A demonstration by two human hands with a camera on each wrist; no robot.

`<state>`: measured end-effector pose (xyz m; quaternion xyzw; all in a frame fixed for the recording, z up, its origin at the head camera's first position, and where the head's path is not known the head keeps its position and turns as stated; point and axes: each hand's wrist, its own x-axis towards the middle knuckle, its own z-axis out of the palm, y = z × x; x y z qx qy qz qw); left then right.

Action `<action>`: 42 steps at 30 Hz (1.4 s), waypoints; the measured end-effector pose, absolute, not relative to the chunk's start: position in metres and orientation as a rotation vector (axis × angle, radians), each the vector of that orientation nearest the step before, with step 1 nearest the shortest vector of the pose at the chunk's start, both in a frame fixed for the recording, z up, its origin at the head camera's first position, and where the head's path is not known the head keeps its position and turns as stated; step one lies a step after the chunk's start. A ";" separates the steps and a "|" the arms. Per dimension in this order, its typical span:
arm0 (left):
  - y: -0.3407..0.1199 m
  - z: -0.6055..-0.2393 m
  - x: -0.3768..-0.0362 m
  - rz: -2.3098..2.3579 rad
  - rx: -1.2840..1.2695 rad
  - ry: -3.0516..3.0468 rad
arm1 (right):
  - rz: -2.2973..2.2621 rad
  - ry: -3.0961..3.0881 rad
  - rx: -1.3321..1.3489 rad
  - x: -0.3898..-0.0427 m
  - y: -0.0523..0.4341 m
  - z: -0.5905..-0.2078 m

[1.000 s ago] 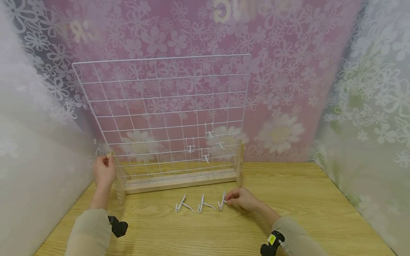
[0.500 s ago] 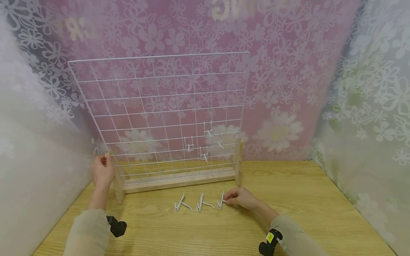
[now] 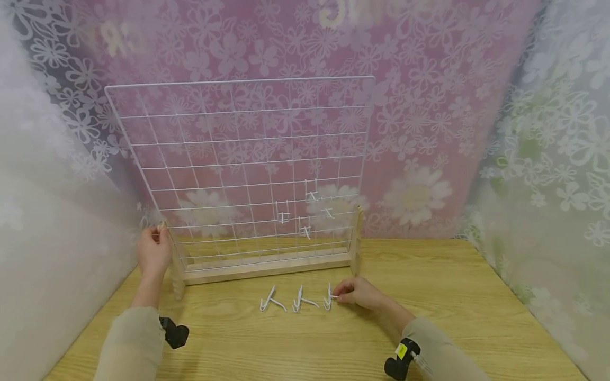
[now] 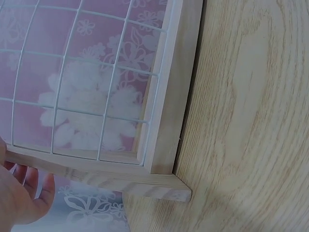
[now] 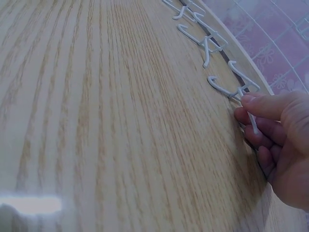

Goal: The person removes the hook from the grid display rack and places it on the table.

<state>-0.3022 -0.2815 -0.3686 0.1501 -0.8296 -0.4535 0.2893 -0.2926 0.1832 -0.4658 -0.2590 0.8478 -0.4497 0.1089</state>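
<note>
Holding the Grid Steady While a Hook Is Pinched

Standing upright near the back of the wooden table (image 3: 452, 296), the white wire grid (image 3: 238, 159) is the largest thing here. It sits in a wooden base (image 3: 267, 269) with short posts at both ends, so it can stand by itself. The left hand (image 3: 153, 253) grips the top of the left post, fingers curled around it, probably to keep the grid from sliding or tipping. Four small white hooks (image 3: 305, 214) already hang on the lower right part of the grid, close together.

In front of the base, three more white hooks lie in a row on the table. The right hand (image 3: 358, 294) pinches the right hook (image 3: 328, 301) between thumb and finger; in the right wrist view the thin wire passes between the fingertips (image 5: 248, 99). The hook seems to touch the table still. The other two loose hooks (image 3: 286, 302) lie just beside it, to the left.

The table has a light wood pattern. Pink and white curtains (image 3: 548, 132) with flower print close the space on three sides.
</note>
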 end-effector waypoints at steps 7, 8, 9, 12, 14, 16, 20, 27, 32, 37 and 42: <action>-0.283 -0.370 -0.302 -1.188 0.400 -2.210 | -1.352 2.446 -0.748 -0.296 0.183 -0.472; -0.283 -0.369 -0.302 -1.187 0.399 -2.211 | -1.345 2.456 -0.745 -0.296 0.183 -0.471; -0.283 -0.369 -0.302 -1.188 0.396 -2.208 | -1.342 2.464 -0.736 -0.296 0.183 -0.470; -0.282 -0.369 -0.302 -1.188 0.388 -2.197 | -1.358 2.460 -0.709 -0.295 0.184 -0.467; -0.281 -0.369 -0.302 -1.187 0.383 -2.188 | -1.383 2.452 -0.684 -0.296 0.186 -0.464; -0.281 -0.369 -0.302 -1.183 0.375 -2.183 | -1.418 2.442 -0.651 -0.298 0.189 -0.461; -0.279 -0.369 -0.301 -1.168 0.369 -2.177 | -1.478 2.442 -0.602 -0.300 0.194 -0.450; -0.278 -0.371 -0.300 -1.170 0.377 -2.177 | -1.526 2.479 -0.528 -0.304 0.200 -0.424; -0.279 -0.371 -0.301 -1.167 0.381 -2.185 | -1.620 2.504 -0.515 -0.311 0.196 -0.401; -0.280 -0.370 -0.301 -1.172 0.374 -2.181 | -1.733 2.512 -0.519 -0.322 0.187 -0.384; -0.278 -0.371 -0.301 -1.178 0.359 -2.188 | -1.791 2.531 -0.534 -0.328 0.181 -0.369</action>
